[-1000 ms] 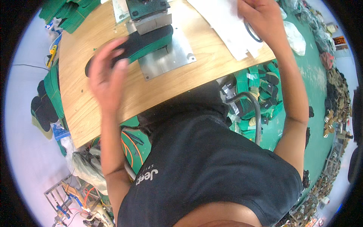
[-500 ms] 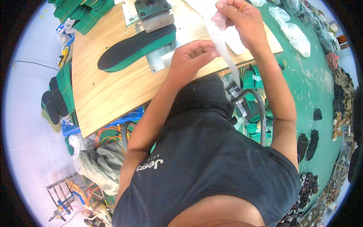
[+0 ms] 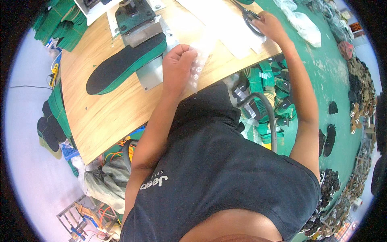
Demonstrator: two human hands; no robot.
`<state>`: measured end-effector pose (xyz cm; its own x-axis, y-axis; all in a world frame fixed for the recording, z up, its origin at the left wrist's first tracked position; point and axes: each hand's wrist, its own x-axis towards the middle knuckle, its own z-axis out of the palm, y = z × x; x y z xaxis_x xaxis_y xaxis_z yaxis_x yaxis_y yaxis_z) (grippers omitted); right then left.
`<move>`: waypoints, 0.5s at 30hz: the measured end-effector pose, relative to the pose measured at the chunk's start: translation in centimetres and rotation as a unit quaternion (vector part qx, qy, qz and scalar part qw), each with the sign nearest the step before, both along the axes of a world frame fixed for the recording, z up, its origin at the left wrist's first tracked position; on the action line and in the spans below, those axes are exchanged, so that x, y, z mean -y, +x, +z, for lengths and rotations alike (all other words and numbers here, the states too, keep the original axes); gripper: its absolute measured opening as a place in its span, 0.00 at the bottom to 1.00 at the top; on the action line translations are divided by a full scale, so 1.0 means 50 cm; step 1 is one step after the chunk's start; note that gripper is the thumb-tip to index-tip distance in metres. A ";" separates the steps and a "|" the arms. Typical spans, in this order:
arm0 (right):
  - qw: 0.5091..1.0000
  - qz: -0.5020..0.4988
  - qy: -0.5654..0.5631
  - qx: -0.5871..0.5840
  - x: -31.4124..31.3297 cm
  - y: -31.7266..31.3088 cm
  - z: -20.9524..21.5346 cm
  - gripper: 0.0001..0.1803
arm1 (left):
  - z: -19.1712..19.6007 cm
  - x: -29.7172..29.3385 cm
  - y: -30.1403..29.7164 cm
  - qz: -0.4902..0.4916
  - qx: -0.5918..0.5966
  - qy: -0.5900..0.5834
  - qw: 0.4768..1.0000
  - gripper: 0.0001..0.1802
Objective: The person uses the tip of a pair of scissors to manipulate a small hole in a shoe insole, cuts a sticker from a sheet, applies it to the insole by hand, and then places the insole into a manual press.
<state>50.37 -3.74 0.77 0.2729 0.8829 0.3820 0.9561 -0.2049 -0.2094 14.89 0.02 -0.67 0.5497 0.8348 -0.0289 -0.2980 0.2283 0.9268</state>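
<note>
My left hand (image 3: 177, 66) is closed on a strip of stickers (image 3: 196, 72), a pale film with small round marks that hangs toward the table's near edge. At the far right of the table, my right hand (image 3: 272, 27) has its fingers on the black handles of a pair of scissors (image 3: 253, 22); the blades point away to the far left. To the left of my left hand lies a stack of insoles (image 3: 129, 62), black on top with green sides. Its far end reaches the metal block of a press (image 3: 139, 30).
White sheets (image 3: 234, 34) lie on the wooden table (image 3: 100, 115). Green insole stacks (image 3: 60, 24) stand at the far left. Bundled insoles (image 3: 262, 80) sit beside a bent metal chair arm (image 3: 270, 109) below the table's right edge. Plastic bags (image 3: 304, 28) lie on the green floor.
My right hand has let go of the strip and moved right onto the scissors. My left hand keeps the strip and now holds it closer to the insole stack. The whole view has shifted slightly.
</note>
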 end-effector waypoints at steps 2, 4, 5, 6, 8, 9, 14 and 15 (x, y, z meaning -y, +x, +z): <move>0.996 0.060 0.030 0.060 0.005 0.036 -0.053 0.23 | -0.005 0.000 0.002 -0.009 -0.006 0.004 1.000 0.08; 0.998 0.041 -0.032 0.035 0.004 0.069 -0.057 0.24 | 0.010 0.005 0.001 -0.017 -0.041 0.010 0.999 0.08; 0.997 0.034 -0.058 0.024 -0.007 0.066 -0.046 0.25 | 0.009 0.009 -0.001 -0.019 -0.036 0.003 0.999 0.08; 0.998 0.018 -0.064 -0.007 -0.017 0.060 -0.048 0.26 | 0.007 0.013 -0.002 -0.021 -0.031 -0.004 0.999 0.08; 0.995 -0.030 -0.077 -0.056 -0.013 0.064 -0.031 0.29 | 0.013 0.013 -0.002 -0.050 -0.048 0.015 0.998 0.09; 0.992 -0.056 -0.083 -0.080 -0.008 0.067 -0.020 0.30 | 0.010 0.009 -0.002 -0.068 -0.038 0.009 0.997 0.09; 0.930 0.009 0.138 -0.340 0.083 -0.042 0.049 0.23 | 0.007 0.009 -0.021 -0.100 -0.051 0.001 0.994 0.09; 0.881 0.056 0.185 -0.431 0.121 -0.111 0.075 0.31 | 0.008 0.012 -0.025 -0.088 -0.048 -0.010 0.995 0.09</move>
<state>44.83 -9.78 4.50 0.5216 0.7810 0.3436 0.4195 0.1159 -0.9003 13.62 -0.58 -0.30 0.6815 0.7244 -0.1040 -0.1621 0.2880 0.9438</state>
